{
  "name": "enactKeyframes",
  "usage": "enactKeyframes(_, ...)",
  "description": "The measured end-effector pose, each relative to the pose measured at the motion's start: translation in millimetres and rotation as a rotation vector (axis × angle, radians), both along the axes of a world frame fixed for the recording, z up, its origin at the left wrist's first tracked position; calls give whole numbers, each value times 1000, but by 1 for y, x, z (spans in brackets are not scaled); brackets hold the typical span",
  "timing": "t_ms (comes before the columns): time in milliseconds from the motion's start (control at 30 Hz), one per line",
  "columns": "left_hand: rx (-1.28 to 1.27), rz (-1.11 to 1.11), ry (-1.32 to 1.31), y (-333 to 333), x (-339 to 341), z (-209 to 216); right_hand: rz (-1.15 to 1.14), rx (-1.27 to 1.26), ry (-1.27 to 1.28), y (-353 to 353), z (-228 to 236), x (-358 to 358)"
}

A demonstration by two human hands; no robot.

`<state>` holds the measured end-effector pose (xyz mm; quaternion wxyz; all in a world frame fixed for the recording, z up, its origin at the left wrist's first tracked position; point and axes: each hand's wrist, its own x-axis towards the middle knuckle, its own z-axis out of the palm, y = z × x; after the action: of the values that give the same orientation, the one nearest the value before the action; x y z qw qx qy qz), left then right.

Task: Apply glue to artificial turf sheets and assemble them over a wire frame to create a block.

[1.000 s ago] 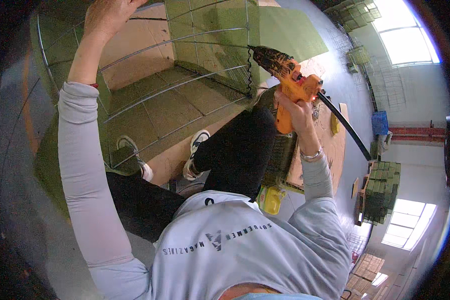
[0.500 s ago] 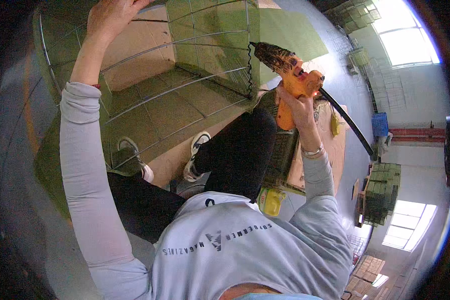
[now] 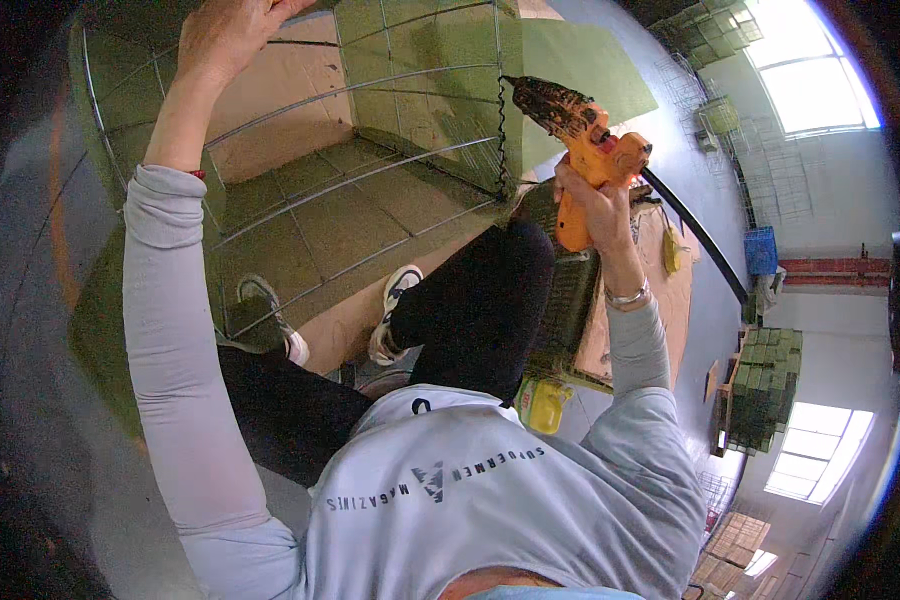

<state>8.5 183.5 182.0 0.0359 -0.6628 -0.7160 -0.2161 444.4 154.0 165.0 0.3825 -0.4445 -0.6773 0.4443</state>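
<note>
My right hand [image 3: 600, 205] is closed around the handle of an orange glue gun [image 3: 600, 160]. Dark residue coats its front, and a long black glue stick [image 3: 695, 235] trails out behind. The gun's nozzle points left, at a corner of a wire-framed box [image 3: 320, 205] with green mesh panels. Down that corner runs a wavy black line of glue [image 3: 501, 140]. At the upper left, above the box's near side, is my left hand [image 3: 220, 40]. The picture's top edge cuts off its fingers, so what they touch is hidden.
A cardboard-topped stack [image 3: 650, 290] stands right of my knee, with a yellow container [image 3: 543, 405] on the floor below it. My shoes [image 3: 395, 310] are by the box's near edge. Green stacks [image 3: 765, 385], a blue crate [image 3: 760, 248] and wire racks are farther right.
The glue gun's nozzle has risen very slightly along the corner. My left hand and the box have shifted a little to the right. The grip on the gun is the same.
</note>
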Motion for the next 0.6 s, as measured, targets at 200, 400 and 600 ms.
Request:
enactKeyframes(200, 33, -27, 0, 3, -5, -6, -47, 28, 3, 2, 3, -8)
enactKeyframes(400, 27, -28, 17, 1, -5, -1, -24, -9, -9, 13, 5, -6)
enactKeyframes(600, 123, 46, -10, -24, 26, 25, -46, 84, -25, 16, 6, -5)
